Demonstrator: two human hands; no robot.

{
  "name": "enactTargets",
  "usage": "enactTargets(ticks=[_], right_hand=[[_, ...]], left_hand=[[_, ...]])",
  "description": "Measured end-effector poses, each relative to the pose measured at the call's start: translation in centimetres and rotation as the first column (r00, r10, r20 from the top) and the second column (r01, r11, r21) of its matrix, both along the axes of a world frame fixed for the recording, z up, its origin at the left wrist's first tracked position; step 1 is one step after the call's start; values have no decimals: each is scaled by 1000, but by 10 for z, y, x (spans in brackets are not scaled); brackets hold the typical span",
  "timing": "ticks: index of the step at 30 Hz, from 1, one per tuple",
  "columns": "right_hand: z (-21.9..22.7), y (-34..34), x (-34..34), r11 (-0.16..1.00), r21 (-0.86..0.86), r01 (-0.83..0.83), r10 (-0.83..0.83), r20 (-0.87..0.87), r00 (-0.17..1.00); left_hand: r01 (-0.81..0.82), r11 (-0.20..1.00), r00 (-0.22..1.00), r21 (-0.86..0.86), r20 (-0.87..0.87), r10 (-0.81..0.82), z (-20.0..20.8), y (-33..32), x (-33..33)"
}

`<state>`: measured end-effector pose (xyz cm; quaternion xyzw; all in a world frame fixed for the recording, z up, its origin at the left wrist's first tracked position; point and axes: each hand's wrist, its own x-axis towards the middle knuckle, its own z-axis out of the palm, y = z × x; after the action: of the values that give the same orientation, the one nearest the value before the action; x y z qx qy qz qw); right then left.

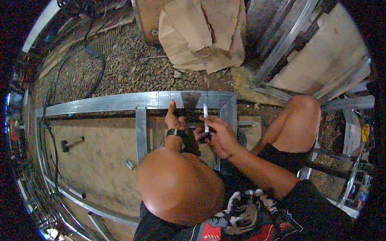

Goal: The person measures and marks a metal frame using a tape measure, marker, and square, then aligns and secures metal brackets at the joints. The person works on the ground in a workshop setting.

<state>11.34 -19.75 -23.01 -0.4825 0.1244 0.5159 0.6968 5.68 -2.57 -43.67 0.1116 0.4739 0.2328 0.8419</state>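
Note:
A shiny square-tube metal frame (132, 100) lies before me, its far rail crossed by thin dark lines and one darker patch. On that rail rests the thumb of my left hand (173, 117), with the other fingers curled at its near edge and partly hidden. A black band (175, 132) circles the left wrist. My right hand (219, 134) is closed round a slim white marker (206, 116), dark at its lower end. The marker stands nearly upright, its upper tip overlapping the rail in view; whether it touches the metal I cannot tell.
Inside the frame, a hammer (72, 143) and a small metal piece (129, 164) lie on a tan board (96, 160). Beyond are gravel (128, 72), torn cardboard (201, 36) and a dark cable (100, 68). More metal bars (287, 40) lean at the right. My bent knees flank my right forearm.

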Motion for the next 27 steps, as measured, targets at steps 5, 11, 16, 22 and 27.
enactTargets(ticks=[5, 11, 16, 22, 27], right_hand=[[4, -43, 21, 986, -164, 38, -11, 160, 987], [-18, -64, 20, 972, -214, 95, -52, 197, 979], [-40, -68, 21, 966, -242, 92, -35, 229, 973], [-72, -67, 29, 947, -302, 109, 32, 426, 904], [-67, -53, 44, 940, -285, 187, 3, 555, 832]], left_hand=[[36, 999, 998, 7, -45, -36, 11, -7, 25], [100, 995, 989, -29, -103, -103, 12, -9, 18], [44, 999, 999, -23, 15, -44, -1, -13, 24], [65, 997, 991, -34, 121, -61, -13, -14, 28], [17, 1000, 1000, -22, -18, -17, 38, -40, 47]])
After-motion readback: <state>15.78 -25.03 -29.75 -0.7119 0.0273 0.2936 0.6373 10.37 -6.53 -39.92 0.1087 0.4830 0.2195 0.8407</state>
